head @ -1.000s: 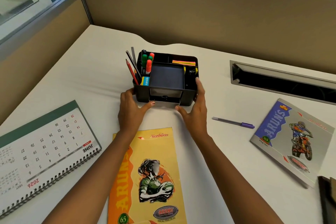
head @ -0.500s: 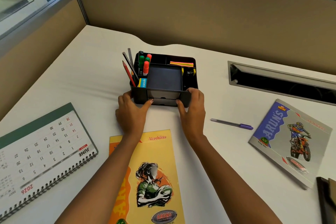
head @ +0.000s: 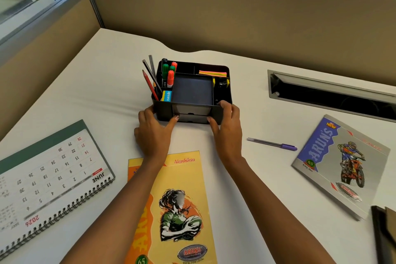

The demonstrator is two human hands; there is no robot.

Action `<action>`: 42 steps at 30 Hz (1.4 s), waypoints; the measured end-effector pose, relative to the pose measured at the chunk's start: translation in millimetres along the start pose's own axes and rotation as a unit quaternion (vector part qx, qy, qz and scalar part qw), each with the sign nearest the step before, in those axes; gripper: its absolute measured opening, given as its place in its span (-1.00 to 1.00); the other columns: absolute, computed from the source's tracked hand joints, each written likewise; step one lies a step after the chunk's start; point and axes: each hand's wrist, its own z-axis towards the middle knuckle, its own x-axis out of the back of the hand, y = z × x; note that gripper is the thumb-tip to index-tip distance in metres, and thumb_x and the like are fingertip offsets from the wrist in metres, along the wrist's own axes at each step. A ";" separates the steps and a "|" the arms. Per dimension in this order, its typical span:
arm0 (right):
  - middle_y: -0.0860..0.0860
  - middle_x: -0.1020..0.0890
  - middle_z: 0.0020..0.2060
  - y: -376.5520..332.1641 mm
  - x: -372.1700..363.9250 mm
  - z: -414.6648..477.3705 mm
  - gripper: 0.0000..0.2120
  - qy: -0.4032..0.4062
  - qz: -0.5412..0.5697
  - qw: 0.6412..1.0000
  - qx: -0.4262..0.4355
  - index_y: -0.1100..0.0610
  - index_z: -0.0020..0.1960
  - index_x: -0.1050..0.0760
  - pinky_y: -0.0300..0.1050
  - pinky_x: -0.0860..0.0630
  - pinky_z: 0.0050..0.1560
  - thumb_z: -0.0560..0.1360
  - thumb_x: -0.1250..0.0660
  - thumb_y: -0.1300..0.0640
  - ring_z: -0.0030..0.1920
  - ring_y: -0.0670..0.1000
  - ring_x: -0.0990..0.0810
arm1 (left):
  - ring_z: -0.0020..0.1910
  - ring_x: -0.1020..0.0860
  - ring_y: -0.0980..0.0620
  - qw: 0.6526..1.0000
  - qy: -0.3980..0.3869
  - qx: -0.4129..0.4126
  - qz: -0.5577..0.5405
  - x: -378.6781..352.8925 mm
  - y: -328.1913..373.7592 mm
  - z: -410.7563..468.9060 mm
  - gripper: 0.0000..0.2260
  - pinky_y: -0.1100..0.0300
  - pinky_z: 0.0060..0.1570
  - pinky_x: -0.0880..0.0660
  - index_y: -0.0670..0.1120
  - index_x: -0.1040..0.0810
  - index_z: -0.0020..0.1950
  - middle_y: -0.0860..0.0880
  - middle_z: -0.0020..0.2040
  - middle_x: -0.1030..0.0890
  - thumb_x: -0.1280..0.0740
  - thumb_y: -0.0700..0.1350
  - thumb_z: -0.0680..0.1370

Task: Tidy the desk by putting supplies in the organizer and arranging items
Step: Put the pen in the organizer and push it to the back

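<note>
on the desk (head: 107, 92), left hand (head: 153, 133) and right hand (head: 227, 130) grip the organizer (head: 192, 90) — markers (head: 168, 75), pencils (head: 150, 83), eraser (head: 166, 96), sticky notes (head: 213, 73) inside.

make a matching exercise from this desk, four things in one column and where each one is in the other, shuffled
Things
1. purple pen
2. calendar
3. yellow notebook
4. organizer

Places
A. front centre, partly under the left forearm
B. gripped at its front corners by the left hand and right hand
C. far left of the desk
D. lying between the right hand and the grey notebook

Pairs: 1-D, 2-C, 3-A, 4-B
</note>
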 end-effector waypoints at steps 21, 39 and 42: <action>0.28 -0.53 0.15 118.0 116.9 -67.9 -0.68 0.056 -0.226 0.970 -0.070 0.37 0.24 -0.46 0.13 -0.47 0.18 0.48 -0.28 0.44 0.19 0.28 -0.48 | 0.51 -0.12 -0.11 0.960 -0.125 -0.172 0.181 6.0 -24.9 -95.2 -0.39 0.01 0.46 -0.04 -0.12 -0.18 0.50 -0.13 0.53 -0.15 0.09 0.21 0.57; 0.18 -0.56 -0.07 24.2 112.7 -12.9 -0.86 0.268 0.027 0.961 -0.071 0.27 0.06 -0.52 -0.36 -0.52 -0.23 0.57 -0.26 0.22 -0.19 0.07 -0.58 | 0.48 -0.19 -0.14 0.962 -0.130 -0.172 0.168 11.5 -20.3 -97.3 -0.40 -0.03 0.44 -0.11 -0.15 -0.23 0.48 -0.15 0.50 -0.23 0.14 0.17 0.59; 0.17 -0.56 -0.06 -9.7 102.6 12.2 -0.83 0.297 0.088 0.951 -0.021 0.29 0.07 -0.53 -0.33 -0.56 -0.23 0.57 -0.26 0.20 -0.20 0.03 -0.58 | 0.49 -0.19 -0.13 0.963 -0.128 -0.172 0.166 11.6 -19.7 -98.0 -0.41 -0.04 0.45 -0.12 -0.15 -0.23 0.49 -0.14 0.50 -0.23 0.15 0.17 0.60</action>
